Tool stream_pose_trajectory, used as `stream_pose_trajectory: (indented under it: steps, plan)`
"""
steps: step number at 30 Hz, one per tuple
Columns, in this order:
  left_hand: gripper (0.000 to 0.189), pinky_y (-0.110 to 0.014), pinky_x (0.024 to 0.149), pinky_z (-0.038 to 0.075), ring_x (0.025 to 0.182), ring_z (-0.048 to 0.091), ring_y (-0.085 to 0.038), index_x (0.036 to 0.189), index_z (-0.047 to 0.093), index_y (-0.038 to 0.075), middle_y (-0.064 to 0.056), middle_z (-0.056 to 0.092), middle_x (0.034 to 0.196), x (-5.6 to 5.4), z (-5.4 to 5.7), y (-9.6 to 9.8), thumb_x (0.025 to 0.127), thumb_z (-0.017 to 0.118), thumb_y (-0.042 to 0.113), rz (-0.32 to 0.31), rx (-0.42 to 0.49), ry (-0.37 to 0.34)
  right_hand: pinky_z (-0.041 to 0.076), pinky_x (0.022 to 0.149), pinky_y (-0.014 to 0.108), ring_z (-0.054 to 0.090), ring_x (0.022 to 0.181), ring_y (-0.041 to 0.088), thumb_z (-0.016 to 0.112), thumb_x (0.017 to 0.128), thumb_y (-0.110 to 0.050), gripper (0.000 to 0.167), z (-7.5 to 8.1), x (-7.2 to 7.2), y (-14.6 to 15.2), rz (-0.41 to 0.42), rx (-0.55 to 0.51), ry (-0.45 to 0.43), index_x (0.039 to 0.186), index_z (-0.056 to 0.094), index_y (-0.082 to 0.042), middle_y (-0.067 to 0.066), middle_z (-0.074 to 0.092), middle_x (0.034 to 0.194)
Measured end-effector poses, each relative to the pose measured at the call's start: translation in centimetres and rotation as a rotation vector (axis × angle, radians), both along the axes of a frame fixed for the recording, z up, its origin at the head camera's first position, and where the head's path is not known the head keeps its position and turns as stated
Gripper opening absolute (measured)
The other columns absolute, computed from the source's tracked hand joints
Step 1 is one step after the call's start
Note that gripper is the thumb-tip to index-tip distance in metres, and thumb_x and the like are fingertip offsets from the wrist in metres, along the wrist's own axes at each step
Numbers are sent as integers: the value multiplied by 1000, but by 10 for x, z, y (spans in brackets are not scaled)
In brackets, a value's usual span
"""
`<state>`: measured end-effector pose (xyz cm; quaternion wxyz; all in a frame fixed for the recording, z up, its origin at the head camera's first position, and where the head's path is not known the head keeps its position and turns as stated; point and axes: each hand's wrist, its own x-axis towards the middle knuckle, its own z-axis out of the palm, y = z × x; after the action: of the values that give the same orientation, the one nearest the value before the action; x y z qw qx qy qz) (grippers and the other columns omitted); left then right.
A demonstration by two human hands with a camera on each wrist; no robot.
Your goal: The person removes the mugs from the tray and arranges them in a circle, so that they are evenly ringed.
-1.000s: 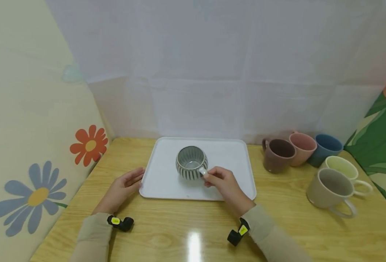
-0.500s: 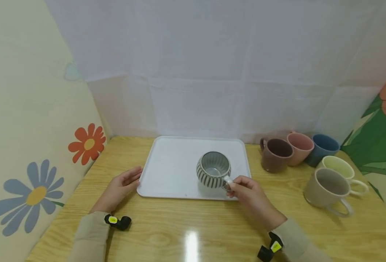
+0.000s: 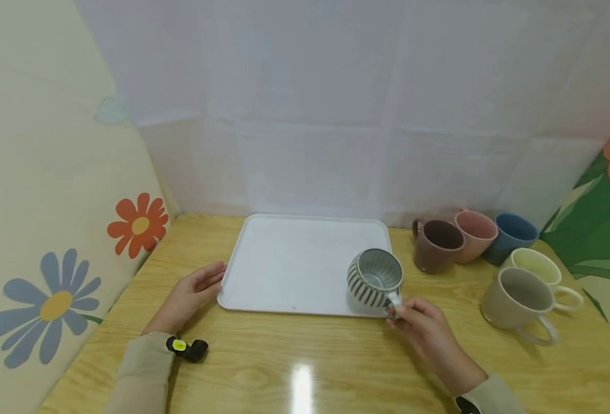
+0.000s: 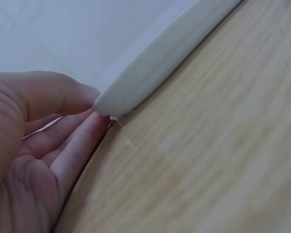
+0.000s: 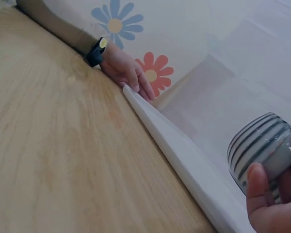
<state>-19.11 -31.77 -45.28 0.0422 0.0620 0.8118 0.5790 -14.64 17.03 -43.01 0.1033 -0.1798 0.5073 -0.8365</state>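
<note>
My right hand [image 3: 429, 330] pinches the handle of a round grey-and-white striped mug [image 3: 367, 284], with the mug's mouth facing up. In the head view the mug overlaps the front right corner of the white tray [image 3: 294, 264]. The right wrist view has the striped mug [image 5: 262, 145] at its right side, thumb and fingers at the handle. My left hand [image 3: 193, 296] lies at the tray's front left corner with its fingers fairly straight. Up close in the left wrist view, the thumb and fingertips [image 4: 99, 119] touch the tray's rim [image 4: 150, 73].
Several mugs stand on the wooden table's right side: brown [image 3: 437, 247], pink [image 3: 475, 236], blue [image 3: 512, 237], pale green [image 3: 535, 264] and beige [image 3: 517, 299]. A white cloth [image 3: 310, 115] hangs behind the table.
My right hand has carried the striped mug rightward and a little nearer, from the middle of the tray to its front right corner. The left hand stays at the tray's edge.
</note>
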Motion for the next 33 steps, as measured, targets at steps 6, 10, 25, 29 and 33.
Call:
stream_pose_trajectory:
  steps: [6, 10, 25, 29, 33]
  plan:
    - [61, -9, 97, 43, 132, 48, -3, 154, 36, -4, -25, 42, 154, -2, -1, 3, 102, 62, 13, -8, 4, 10, 57, 86, 28, 67, 92, 14, 41, 104, 7, 37, -3, 12, 15, -70, -20, -55, 90, 70, -10, 2, 71, 98]
    - [61, -8, 96, 43, 130, 48, 1, 154, 36, -4, -25, 42, 154, -2, -2, 2, 102, 62, 14, -1, -4, 10, 57, 85, 28, 68, 91, 14, 41, 103, 7, 36, -5, 17, 22, -152, -16, -81, 88, 70, -10, 3, 71, 96]
    - [62, -7, 96, 43, 131, 48, -1, 155, 37, -1, -22, 43, 154, 0, 1, 0, 102, 63, 17, 11, -22, -1, 58, 82, 28, 69, 88, 17, 43, 104, 9, 34, -16, 33, 44, -319, -124, -85, 90, 71, -3, 7, 73, 94]
    - [62, -7, 96, 43, 130, 48, 0, 155, 37, -1, -22, 43, 154, 0, 2, 1, 102, 64, 17, 12, -23, -3, 59, 81, 29, 69, 86, 18, 44, 103, 10, 32, -21, 34, 48, -351, -154, -84, 89, 71, 0, 8, 73, 93]
    - [62, -7, 96, 42, 129, 48, 2, 155, 37, -2, -23, 43, 155, 0, 1, 1, 102, 63, 16, 9, -21, 2, 58, 78, 26, 68, 83, 16, 45, 102, 11, 34, -21, 34, 48, -413, -122, -95, 85, 71, -4, 7, 73, 90]
